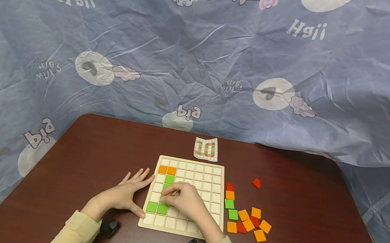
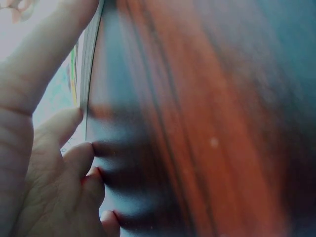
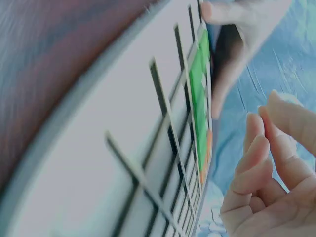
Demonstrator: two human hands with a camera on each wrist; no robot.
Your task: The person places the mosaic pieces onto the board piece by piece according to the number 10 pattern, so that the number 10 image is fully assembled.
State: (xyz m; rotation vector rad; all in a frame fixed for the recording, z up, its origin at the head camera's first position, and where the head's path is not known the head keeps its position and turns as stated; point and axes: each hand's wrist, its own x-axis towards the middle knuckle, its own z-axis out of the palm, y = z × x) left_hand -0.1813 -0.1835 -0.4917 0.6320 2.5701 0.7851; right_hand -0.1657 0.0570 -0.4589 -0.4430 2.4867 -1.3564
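Note:
A pale wooden grid board [image 1: 193,226] lies on the table. Green tiles [image 1: 151,207] and orange tiles [image 1: 171,171] fill several cells on its left side. My left hand [image 1: 125,193] spreads its fingers along the board's left edge, with thumb and index fingertip touching it. Over the green column hovers my right hand [image 1: 185,199], hiding some cells. In the right wrist view, the right fingers [image 3: 252,163] are bent, their tips close to the thumb, and no tile shows between them.
Loose orange tiles [image 1: 256,212], green tiles [image 1: 229,204] and red pieces [image 1: 256,183] lie right of the board, some overlapping. A small card with a coloured grid pattern [image 1: 206,149] lies behind it. A blue printed cloth [image 1: 206,54] hangs behind the brown table [image 1: 105,145].

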